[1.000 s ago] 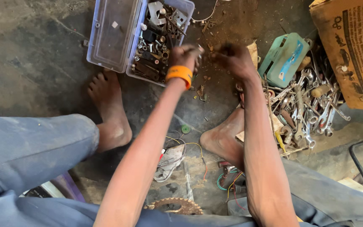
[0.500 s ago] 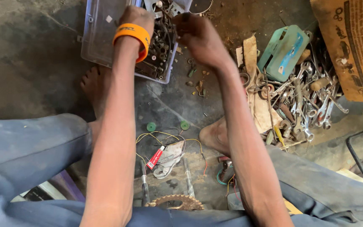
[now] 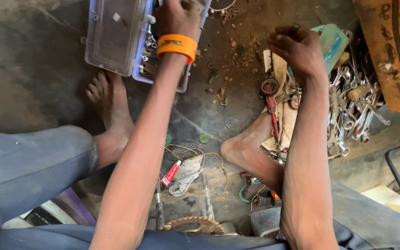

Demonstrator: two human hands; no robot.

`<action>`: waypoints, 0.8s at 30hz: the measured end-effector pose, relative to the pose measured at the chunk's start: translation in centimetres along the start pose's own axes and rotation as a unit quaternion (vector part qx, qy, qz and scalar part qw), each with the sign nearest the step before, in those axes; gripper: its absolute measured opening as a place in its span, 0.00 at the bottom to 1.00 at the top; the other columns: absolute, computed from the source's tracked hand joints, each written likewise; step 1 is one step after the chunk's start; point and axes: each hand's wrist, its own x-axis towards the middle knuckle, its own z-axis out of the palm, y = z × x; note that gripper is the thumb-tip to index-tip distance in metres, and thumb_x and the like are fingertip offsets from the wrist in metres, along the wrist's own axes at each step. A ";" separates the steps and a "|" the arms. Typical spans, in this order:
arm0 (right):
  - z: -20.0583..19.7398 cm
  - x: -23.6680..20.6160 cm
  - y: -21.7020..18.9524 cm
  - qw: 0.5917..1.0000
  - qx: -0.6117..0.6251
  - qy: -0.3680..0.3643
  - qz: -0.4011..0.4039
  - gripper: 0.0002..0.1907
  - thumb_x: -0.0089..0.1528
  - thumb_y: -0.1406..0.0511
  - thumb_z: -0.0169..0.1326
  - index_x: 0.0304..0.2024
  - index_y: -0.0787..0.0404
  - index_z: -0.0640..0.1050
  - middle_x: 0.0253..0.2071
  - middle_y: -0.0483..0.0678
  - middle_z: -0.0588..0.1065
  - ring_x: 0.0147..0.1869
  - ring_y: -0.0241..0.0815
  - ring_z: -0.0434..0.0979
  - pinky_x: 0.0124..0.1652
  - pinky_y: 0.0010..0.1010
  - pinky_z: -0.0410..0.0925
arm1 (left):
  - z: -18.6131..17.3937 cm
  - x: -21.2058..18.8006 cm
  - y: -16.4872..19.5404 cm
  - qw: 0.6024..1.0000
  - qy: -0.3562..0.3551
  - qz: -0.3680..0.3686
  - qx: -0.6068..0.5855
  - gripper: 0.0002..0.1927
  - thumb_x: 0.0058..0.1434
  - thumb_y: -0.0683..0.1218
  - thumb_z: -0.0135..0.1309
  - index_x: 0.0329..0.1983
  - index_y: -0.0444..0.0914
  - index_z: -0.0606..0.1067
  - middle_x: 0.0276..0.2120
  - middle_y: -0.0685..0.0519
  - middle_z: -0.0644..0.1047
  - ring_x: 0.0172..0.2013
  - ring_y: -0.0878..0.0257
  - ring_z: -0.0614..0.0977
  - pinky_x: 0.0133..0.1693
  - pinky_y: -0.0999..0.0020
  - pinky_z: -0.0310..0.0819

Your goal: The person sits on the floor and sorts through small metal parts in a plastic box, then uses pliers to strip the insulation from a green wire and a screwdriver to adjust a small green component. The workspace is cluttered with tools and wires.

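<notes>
My left hand (image 3: 180,16), with an orange wristband (image 3: 177,45) on the wrist, reaches into a clear plastic box (image 3: 116,37) of small metal parts at the top. Its fingers are cut off by the frame edge. My right hand (image 3: 297,48) hovers with curled fingers over a dirty cloth (image 3: 287,115) and red-handled pliers (image 3: 271,104), just left of a teal case (image 3: 334,44). Whether either hand holds something is not visible. Both of my bare feet (image 3: 109,106) (image 3: 251,148) rest on the dirty floor.
A heap of wrenches (image 3: 353,115) lies at the right beside a cardboard box (image 3: 394,46). A red tube (image 3: 171,173), coloured wires (image 3: 209,157) and a toothed sprocket (image 3: 190,225) lie between my legs. A black metal frame (image 3: 396,173) stands at the lower right.
My hands were together near the box's right side. The left hand has moved up into the box; the right hand has swung right, over the cloth and tools.
</notes>
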 end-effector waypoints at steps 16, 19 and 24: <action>1.2 -0.5 8.5 0.964 -0.229 0.122 -0.063 0.11 0.65 0.64 0.61 0.46 0.66 0.81 0.35 0.52 0.80 0.34 0.39 0.78 0.35 0.33 0.71 | 6.9 -13.1 -0.9 0.912 -0.334 -0.030 0.237 0.12 0.52 0.41 0.62 0.40 0.34 0.76 0.43 0.32 0.77 0.45 0.34 0.78 0.45 0.47 0.75; 0.2 0.3 8.0 0.993 -0.086 0.075 -0.010 0.12 0.67 0.67 0.57 0.51 0.66 0.77 0.39 0.50 0.80 0.34 0.38 0.78 0.34 0.33 0.73 | 5.8 -11.4 1.6 0.819 -0.464 0.020 0.338 0.18 0.53 0.39 0.61 0.47 0.31 0.75 0.51 0.31 0.75 0.50 0.35 0.77 0.48 0.48 0.75; 0.1 0.1 7.6 0.988 0.152 0.027 0.014 0.17 0.67 0.71 0.52 0.60 0.63 0.72 0.46 0.50 0.78 0.43 0.42 0.80 0.42 0.34 0.77 | 3.2 -3.9 8.0 0.606 -0.605 0.070 0.512 0.24 0.56 0.37 0.60 0.57 0.29 0.75 0.59 0.32 0.73 0.58 0.39 0.77 0.54 0.51 0.76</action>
